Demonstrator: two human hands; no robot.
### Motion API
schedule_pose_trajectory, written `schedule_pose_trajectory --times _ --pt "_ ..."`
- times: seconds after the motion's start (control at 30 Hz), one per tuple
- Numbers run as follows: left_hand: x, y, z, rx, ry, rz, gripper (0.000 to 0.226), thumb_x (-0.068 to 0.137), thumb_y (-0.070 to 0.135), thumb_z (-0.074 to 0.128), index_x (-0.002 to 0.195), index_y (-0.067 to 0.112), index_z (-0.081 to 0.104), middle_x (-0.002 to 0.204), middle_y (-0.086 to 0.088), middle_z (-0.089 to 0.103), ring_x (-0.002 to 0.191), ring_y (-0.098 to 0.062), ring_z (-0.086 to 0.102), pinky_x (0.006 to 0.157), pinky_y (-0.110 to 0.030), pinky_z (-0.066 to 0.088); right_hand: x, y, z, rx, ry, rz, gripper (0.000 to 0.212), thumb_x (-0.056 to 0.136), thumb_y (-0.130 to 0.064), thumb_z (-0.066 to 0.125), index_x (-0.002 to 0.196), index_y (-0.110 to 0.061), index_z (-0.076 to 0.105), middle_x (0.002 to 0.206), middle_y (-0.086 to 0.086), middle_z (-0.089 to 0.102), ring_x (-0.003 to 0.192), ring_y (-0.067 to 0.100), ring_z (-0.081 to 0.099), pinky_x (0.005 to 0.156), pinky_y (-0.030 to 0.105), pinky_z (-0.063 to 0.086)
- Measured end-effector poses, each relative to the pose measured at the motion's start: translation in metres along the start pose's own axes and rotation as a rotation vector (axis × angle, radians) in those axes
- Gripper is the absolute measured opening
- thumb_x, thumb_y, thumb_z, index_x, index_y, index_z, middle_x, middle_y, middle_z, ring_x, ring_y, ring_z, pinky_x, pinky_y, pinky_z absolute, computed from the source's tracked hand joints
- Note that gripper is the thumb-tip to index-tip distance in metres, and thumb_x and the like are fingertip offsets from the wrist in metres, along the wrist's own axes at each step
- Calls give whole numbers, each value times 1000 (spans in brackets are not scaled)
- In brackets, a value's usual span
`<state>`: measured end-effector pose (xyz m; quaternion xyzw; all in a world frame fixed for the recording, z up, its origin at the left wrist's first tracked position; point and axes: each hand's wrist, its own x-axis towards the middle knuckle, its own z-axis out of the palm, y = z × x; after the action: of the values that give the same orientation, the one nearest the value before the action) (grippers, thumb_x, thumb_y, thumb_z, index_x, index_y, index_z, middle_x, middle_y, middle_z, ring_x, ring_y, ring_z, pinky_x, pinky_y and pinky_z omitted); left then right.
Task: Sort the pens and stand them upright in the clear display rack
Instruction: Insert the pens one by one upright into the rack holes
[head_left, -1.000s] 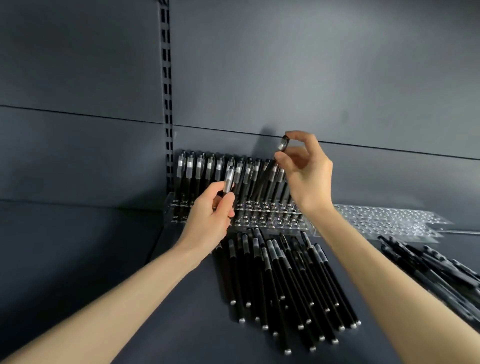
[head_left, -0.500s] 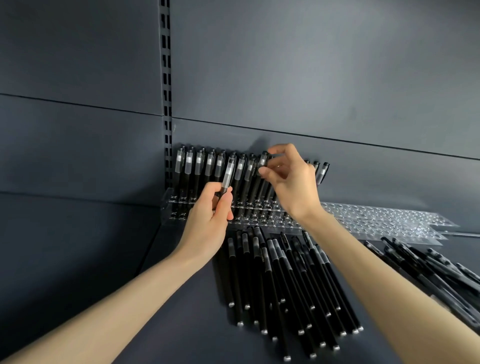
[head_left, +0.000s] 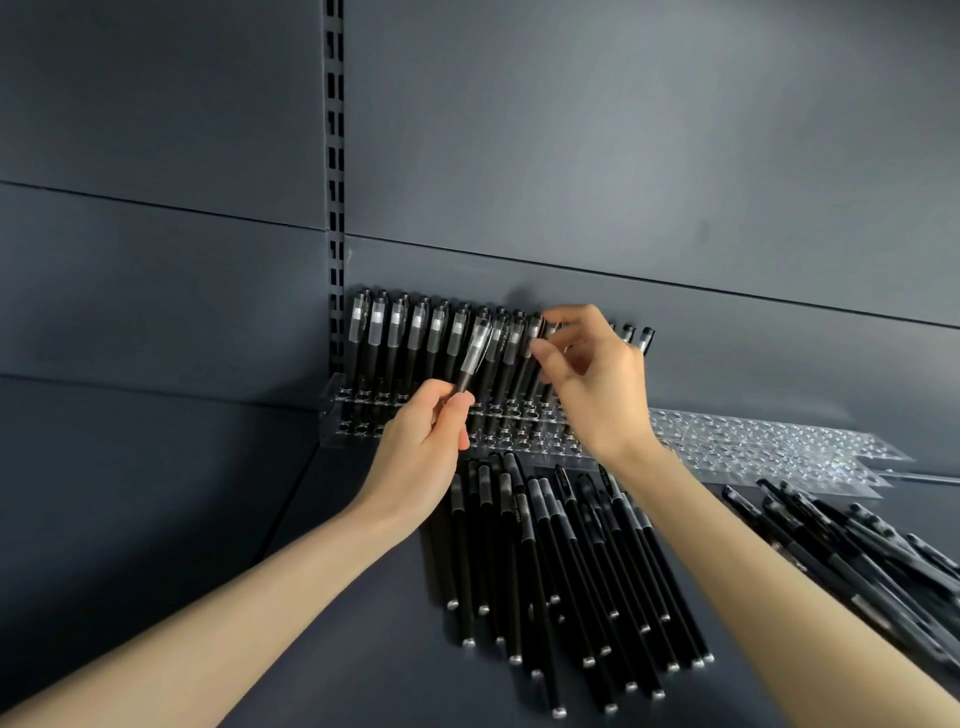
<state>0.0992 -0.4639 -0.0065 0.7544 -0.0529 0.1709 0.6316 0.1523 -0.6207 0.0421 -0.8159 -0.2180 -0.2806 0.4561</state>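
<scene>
A clear display rack (head_left: 727, 441) runs along the back wall of a dark shelf. Several black pens (head_left: 395, 338) with clear caps stand upright in its left part. My left hand (head_left: 421, 457) pinches one black pen (head_left: 475, 353) by its barrel, tilted, cap up, in front of the standing row. My right hand (head_left: 597, 384) is at the row's right end, thumb and forefinger pinching the cap of a standing pen (head_left: 535, 332). Two more pen tops (head_left: 636, 335) show past my right hand.
Several black pens (head_left: 566, 571) lie side by side on the shelf in front of the rack. Another loose heap of pens (head_left: 852, 545) lies at the right. A slotted upright (head_left: 335, 208) runs up the wall by the rack's left end.
My right hand came down from above the row with its pen, and that pen now stands among the others. My left hand kept its pen and shifted slightly.
</scene>
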Motion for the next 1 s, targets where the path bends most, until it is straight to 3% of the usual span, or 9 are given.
schedule_pose_trajectory --times 0.07,0.2,0.4,0.5,0.57,0.63,0.8,1.0 --pt "-3 3 3 -51 -41 -11 19 99 25 44 95 16 59 65 7 53 50 -5 41 52 -25 36 -8 -5 -3 199 -53 74 11 89 -23 65 99 -24 59 76 -3 68 72 14 67 70 28 53" --pt "-11 10 11 -133 -167 23 17 97 20 46 101 12 61 65 4 57 51 -6 50 50 -22 46 -19 -7 -3 401 -197 120 24 85 -17 69 106 -20 57 77 -5 73 80 11 70 83 32 55" --pt "-12 11 11 -142 -235 16 18 97 16 48 100 14 66 70 4 65 61 -10 60 59 -24 53 -19 -5 -8 512 -173 143 31 83 -2 68 107 -14 53 69 -1 69 64 16 67 68 28 56" --pt "-8 3 8 237 -99 200 20 97 27 47 107 22 64 99 11 64 93 -1 58 84 -20 48 -7 -7 -17 420 -90 99 34 81 -8 71 107 -22 56 71 -1 70 67 17 67 69 29 55" --pt "-8 -2 1 582 -6 366 29 97 28 46 119 17 61 113 7 56 108 -8 49 94 -26 40 4 -8 -23 306 24 48 34 81 -10 72 103 -30 56 70 -2 68 67 19 66 68 32 56" --pt "-7 -7 -2 799 -21 443 35 97 28 46 127 14 58 122 0 52 116 -18 43 101 -33 31 13 -8 -25 200 138 -3 35 83 -11 72 99 -37 56 69 -9 65 67 15 64 70 32 55" --pt "-5 -18 -3 968 -129 394 47 98 40 35 140 21 44 134 0 40 126 -18 32 111 -33 17 23 -2 -16 111 234 -81 30 85 -11 69 107 -26 58 69 -14 61 69 5 61 73 26 52" --pt "-5 -19 -3 1010 -125 408 52 98 46 29 136 18 49 130 -3 46 121 -23 39 109 -39 23 18 11 0 51 180 -111 29 85 -13 70 110 -21 59 70 -16 61 69 1 60 73 22 52"
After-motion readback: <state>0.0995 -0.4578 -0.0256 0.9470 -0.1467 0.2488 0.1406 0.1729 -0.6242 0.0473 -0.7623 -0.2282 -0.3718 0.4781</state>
